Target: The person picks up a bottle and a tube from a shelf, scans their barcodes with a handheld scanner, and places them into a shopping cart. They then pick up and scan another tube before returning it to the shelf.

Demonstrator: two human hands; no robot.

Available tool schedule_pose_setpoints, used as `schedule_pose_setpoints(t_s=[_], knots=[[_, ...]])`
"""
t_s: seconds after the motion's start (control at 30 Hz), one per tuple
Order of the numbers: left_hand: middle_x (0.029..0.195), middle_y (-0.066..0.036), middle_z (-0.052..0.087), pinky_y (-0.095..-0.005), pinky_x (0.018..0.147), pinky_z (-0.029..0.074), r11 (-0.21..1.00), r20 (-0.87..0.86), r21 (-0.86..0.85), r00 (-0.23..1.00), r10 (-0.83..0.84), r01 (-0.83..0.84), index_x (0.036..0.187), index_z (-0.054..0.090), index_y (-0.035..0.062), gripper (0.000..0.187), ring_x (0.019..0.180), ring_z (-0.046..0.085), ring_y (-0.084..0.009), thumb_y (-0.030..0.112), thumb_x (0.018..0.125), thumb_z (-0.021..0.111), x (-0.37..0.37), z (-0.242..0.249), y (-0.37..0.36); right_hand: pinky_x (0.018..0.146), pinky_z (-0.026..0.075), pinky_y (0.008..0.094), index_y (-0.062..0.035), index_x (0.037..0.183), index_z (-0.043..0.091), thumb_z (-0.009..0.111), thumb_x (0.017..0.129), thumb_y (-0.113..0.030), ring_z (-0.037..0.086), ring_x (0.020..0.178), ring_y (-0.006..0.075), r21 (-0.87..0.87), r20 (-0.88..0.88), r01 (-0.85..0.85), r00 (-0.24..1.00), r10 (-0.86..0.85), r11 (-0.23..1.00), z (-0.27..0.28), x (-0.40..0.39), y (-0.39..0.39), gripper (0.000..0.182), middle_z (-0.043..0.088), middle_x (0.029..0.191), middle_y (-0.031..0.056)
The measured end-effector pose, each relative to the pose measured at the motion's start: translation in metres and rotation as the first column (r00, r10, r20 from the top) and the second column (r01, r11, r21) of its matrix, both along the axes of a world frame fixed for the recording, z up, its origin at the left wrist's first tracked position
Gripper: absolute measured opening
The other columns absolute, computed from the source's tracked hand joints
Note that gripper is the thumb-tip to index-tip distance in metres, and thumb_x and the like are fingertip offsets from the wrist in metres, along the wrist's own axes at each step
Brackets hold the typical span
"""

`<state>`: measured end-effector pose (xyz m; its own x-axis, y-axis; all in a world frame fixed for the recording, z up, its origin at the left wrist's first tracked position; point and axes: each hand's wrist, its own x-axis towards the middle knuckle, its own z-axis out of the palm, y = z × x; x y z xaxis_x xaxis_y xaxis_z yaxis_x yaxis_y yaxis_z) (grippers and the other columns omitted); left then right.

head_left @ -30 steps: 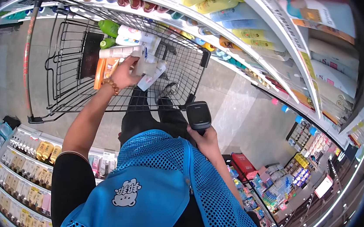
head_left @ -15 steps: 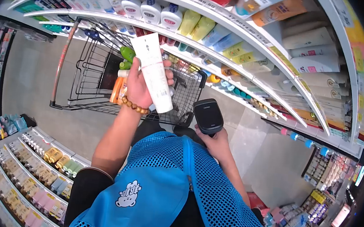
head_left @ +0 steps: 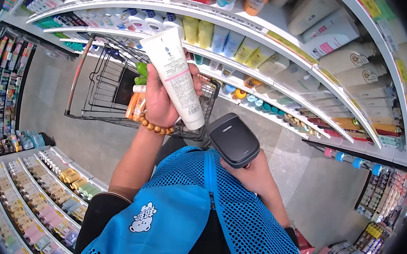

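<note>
A white tube [head_left: 176,78] with a pink stripe, small print and a barcode lies tilted across the palm of my left hand [head_left: 161,101], whose fingers wrap round its sides. A beaded bracelet circles that wrist. My right hand [head_left: 253,173] grips a black handheld scanner [head_left: 234,140] from below, and its fingers are mostly hidden under the device. The scanner's rounded head is just right of the tube's capped end, and the two look apart.
Beyond my left hand stands a wire shopping cart [head_left: 99,85] holding green bottles [head_left: 142,68] and orange packages [head_left: 135,105]. Shelves of bottles and tubes [head_left: 278,65] curve across the front and right. A lower tiered shelf [head_left: 45,195] is at the left.
My right hand has raised the scanner closer to the tube and the camera. The tube has turned slightly, and its printed text and barcode now show clearly. The view has shifted a little.
</note>
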<state>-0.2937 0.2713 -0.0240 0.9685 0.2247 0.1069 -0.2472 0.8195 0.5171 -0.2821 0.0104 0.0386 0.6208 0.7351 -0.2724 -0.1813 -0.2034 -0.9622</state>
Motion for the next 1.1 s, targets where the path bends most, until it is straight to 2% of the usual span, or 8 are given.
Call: schedule_pose_setpoints(t_s=[0.23, 0.4, 0.57, 0.7, 0.8, 0.87, 0.97, 1.1], knots=[[0.113, -0.012, 0.06, -0.04, 0.078, 0.054, 0.998, 0.056, 0.057, 0.998, -0.001, -0.002, 0.146, 0.036, 0.0132, 0.08, 0.09, 0.065, -0.0257, 0.073, 0.093, 0.033, 0.014, 0.016, -0.038, 0.081, 0.051, 0.0302, 0.0013, 0.108, 0.065, 0.074, 0.084, -0.012, 0.065, 0.089, 0.0144, -0.029, 0.037, -0.013, 0.999, 0.014, 0.999, 0.011, 0.002, -0.028, 0.029, 0.07, 0.098, 0.0101], [0.114, -0.014, 0.058, -0.04, 0.077, 0.054, 0.997, 0.087, 0.065, 0.995, -0.047, 0.041, 0.149, 0.032, 0.0098, 0.081, 0.091, 0.062, -0.0271, 0.07, 0.095, 0.032, 0.018, 0.022, -0.055, 0.08, 0.052, 0.0311, 0.0016, 0.107, 0.065, 0.073, 0.084, -0.013, 0.066, 0.088, 0.0162, -0.039, 0.037, -0.002, 0.999, 0.003, 0.999, 0.013, 0.0, -0.044, 0.029, 0.07, 0.096, 0.0117], [0.115, -0.014, 0.057, -0.04, 0.077, 0.054, 0.996, 0.087, 0.049, 0.993, -0.081, 0.077, 0.149, 0.03, 0.0088, 0.081, 0.09, 0.062, -0.027, 0.069, 0.096, 0.033, 0.021, 0.024, -0.066, 0.08, 0.052, 0.0322, 0.0011, 0.104, 0.066, 0.074, 0.083, -0.013, 0.067, 0.086, 0.0184, -0.014, 0.119, 0.002, 0.993, 0.0, 1.0, 0.008, -0.004, -0.054, 0.027, 0.07, 0.095, 0.0127], [0.115, -0.015, 0.057, -0.0403, 0.077, 0.055, 0.991, 0.106, 0.077, 0.988, -0.115, 0.107, 0.149, 0.03, 0.0083, 0.079, 0.09, 0.063, -0.0269, 0.067, 0.096, 0.034, 0.025, 0.024, -0.071, 0.08, 0.052, 0.0317, 0.0014, 0.105, 0.066, 0.074, 0.082, -0.012, 0.066, 0.085, 0.0171, 0.029, 0.137, 0.053, 0.989, -0.057, 0.998, 0.007, -0.008, -0.061, 0.028, 0.07, 0.095, 0.0119], [0.115, -0.015, 0.057, -0.0406, 0.077, 0.055, 0.991, 0.086, 0.074, 0.989, -0.117, 0.111, 0.149, 0.03, 0.0084, 0.078, 0.091, 0.063, -0.0274, 0.066, 0.097, 0.034, 0.024, 0.024, -0.076, 0.08, 0.052, 0.0305, 0.0014, 0.104, 0.066, 0.074, 0.083, -0.011, 0.065, 0.086, 0.0144, 0.034, 0.101, 0.069, 0.992, -0.072, 0.997, 0.009, -0.011, -0.066, 0.026, 0.07, 0.094, 0.0106], [0.115, -0.016, 0.057, -0.0407, 0.077, 0.055, 0.99, 0.093, 0.076, 0.988, -0.125, 0.118, 0.149, 0.03, 0.0084, 0.078, 0.092, 0.063, -0.0276, 0.066, 0.097, 0.034, 0.024, 0.022, -0.076, 0.081, 0.051, 0.0291, 0.0011, 0.106, 0.066, 0.073, 0.084, -0.009, 0.063, 0.088, 0.0119, 0.041, -0.029, 0.077, 0.997, -0.076, 0.996, 0.01, -0.011, -0.07, 0.026, 0.07, 0.096, 0.0084], [0.116, -0.016, 0.057, -0.0409, 0.078, 0.055, 0.989, 0.117, 0.075, 0.983, -0.139, 0.13, 0.149, 0.029, 0.0084, 0.078, 0.092, 0.062, -0.0278, 0.066, 0.097, 0.034, 0.023, 0.023, -0.078, 0.082, 0.051, 0.0286, 0.0011, 0.109, 0.064, 0.073, 0.085, -0.008, 0.062, 0.09, 0.011, 0.08, -0.101, 0.083, 0.992, -0.075, 0.993, 0.009, -0.013, -0.074, 0.027, 0.069, 0.099, 0.0072], [0.116, -0.016, 0.057, -0.041, 0.078, 0.055, 0.987, 0.116, 0.062, 0.981, -0.154, 0.147, 0.149, 0.029, 0.0083, 0.078, 0.092, 0.062, -0.0278, 0.066, 0.097, 0.035, 0.021, 0.027, -0.082, 0.084, 0.05, 0.0287, 0.0014, 0.112, 0.063, 0.073, 0.085, -0.007, 0.062, 0.092, 0.0109, 0.1, -0.101, 0.055, 0.994, -0.044, 0.994, 0.007, -0.013, -0.078, 0.03, 0.069, 0.101, 0.0067]])
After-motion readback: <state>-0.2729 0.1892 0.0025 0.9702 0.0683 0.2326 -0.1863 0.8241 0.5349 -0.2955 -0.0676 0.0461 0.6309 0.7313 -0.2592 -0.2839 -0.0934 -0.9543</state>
